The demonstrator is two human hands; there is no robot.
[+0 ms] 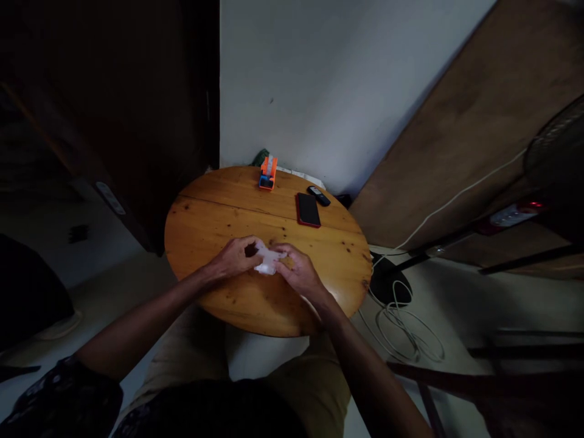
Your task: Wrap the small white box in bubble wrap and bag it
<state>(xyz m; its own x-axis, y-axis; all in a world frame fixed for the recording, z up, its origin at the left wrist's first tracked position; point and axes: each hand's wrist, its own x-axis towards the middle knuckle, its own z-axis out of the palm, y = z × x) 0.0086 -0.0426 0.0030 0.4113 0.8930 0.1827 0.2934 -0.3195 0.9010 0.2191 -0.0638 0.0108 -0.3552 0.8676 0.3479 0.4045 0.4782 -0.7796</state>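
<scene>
Between both hands, over the near half of a round wooden table (219, 225), is a small crumpled white piece (266, 260), thin like paper or plastic film; its exact kind is not clear. My left hand (238, 255) pinches its left edge, with thumb and forefinger curled into a ring. From the other side my right hand (298, 271) grips the right edge between thumb and fingers. Part of the white piece is hidden behind the fingertips.
Toward the back of the table stands an orange and blue tape dispenser (269, 173). A phone with a red case (308, 210) lies at the right beside a small dark handset (319, 195). Coiled white cable (401, 322) lies on the floor by a fan (559, 152).
</scene>
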